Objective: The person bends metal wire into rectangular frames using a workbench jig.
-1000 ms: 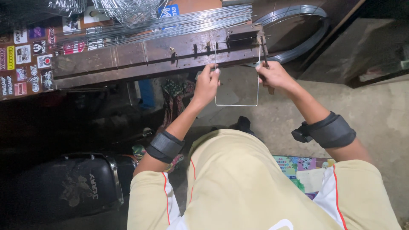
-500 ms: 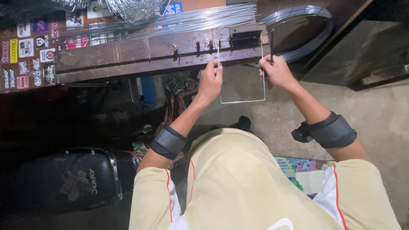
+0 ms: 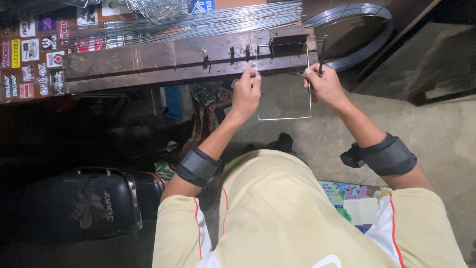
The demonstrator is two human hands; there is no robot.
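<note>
A thin steel wire bent into a square U-frame hangs below a rusty metal bending jig with upright pins. My left hand pinches the frame's left leg near the top. My right hand grips the right leg together with a dark lever handle that sticks up from the jig. Both forearms wear black straps.
A bundle of straight steel wires lies along the back of the jig. A coil of wire rests at the upper right. A black helmet-like case sits at lower left. Sticker-covered panel at left. Concrete floor at right.
The wire frame and both hands sit slightly lower and further right against the jig than a second ago. My grip on the two legs is unchanged.
</note>
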